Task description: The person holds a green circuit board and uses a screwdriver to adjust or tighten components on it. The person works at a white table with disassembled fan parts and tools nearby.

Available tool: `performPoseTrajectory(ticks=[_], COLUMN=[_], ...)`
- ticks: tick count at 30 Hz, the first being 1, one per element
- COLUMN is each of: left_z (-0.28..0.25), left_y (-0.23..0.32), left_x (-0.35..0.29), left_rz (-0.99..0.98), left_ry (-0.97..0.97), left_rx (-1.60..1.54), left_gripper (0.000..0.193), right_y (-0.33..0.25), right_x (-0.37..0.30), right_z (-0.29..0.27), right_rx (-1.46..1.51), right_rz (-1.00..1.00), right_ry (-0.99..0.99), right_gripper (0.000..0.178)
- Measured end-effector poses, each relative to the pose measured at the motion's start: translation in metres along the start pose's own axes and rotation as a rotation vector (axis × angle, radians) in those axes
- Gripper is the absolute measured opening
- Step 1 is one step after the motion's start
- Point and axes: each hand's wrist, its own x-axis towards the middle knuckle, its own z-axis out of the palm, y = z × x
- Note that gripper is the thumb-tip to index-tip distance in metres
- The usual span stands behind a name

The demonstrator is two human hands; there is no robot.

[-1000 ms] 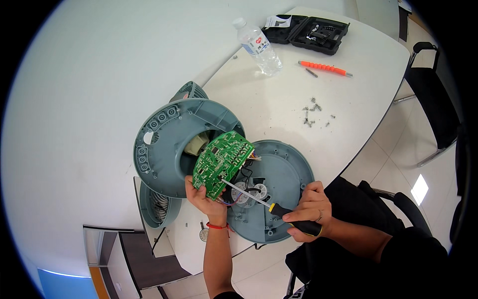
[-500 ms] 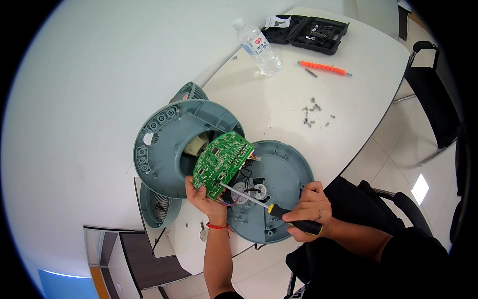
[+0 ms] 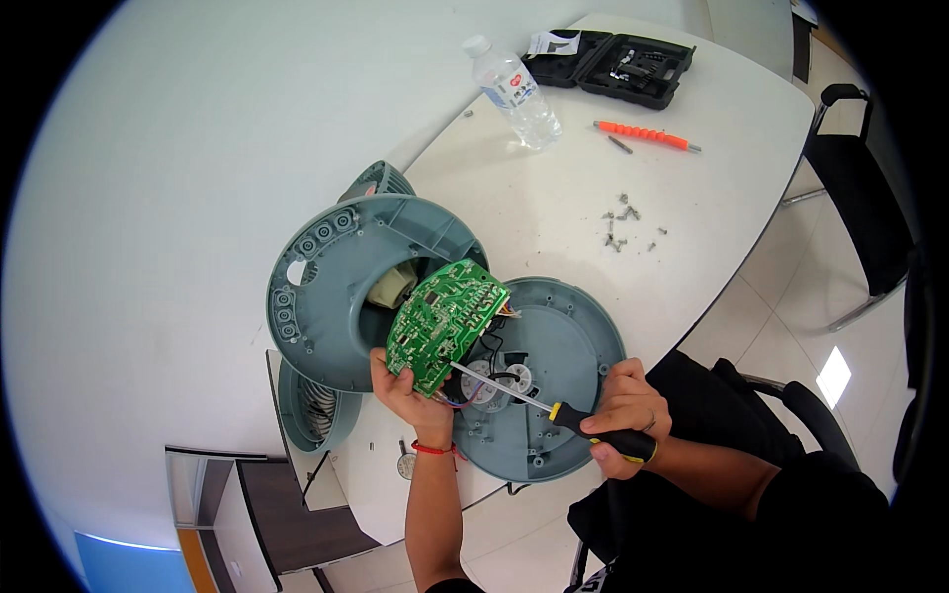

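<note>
My left hand (image 3: 407, 397) is closed on the lower left edge of a green circuit board (image 3: 445, 318), which is tilted with its component side up. Wires run from beneath the board toward a round grey-blue base (image 3: 568, 341). In my right hand (image 3: 627, 415), a black-and-yellow screwdriver (image 3: 598, 431) is gripped by its handle. Its metal shaft points up and left, with the tip at the board's lower right edge; whether it touches cannot be made out. Behind the board leans a round grey-blue housing (image 3: 326, 277) with a large central opening.
Several loose screws (image 3: 621, 219) lie on the white table (image 3: 554, 212). Farther back are an orange flexible shaft (image 3: 647, 134), a small bit (image 3: 620, 144), a water bottle (image 3: 519, 99) and an open black tool case (image 3: 638, 69). Black chairs (image 3: 855, 188) stand at the right.
The screwdriver and my right hand have shifted slightly right and down, its tip moving toward the board's edge. The board has moved a little to the right with my left hand.
</note>
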Motion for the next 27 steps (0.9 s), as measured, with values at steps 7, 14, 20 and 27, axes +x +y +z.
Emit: performPoseTrajectory(ticks=[7,14,20,27], left_z=[0.000,0.001,0.000,0.000], left_y=[0.000,0.000,0.000,-0.001], left_x=[0.000,0.000,0.000,0.001], left_rz=[0.021,0.019,0.027,0.011], left_ry=[-0.002,0.005,0.000,0.018], left_rx=[-0.009,-0.009,-0.014,-0.034], left_gripper=[0.031,0.031,0.029,0.024], right_y=[0.003,0.006,0.005,0.004], right_x=[-0.003,-0.010,-0.011,-0.010], right_z=[0.000,-0.001,-0.002,0.000], right_rx=[0.057,0.080,0.098,0.143], right_rz=[-0.008,0.018,0.031,0.056], right_ry=[0.048,0.083,0.100,0.151], right_gripper=[0.019,0.020,0.020,0.020])
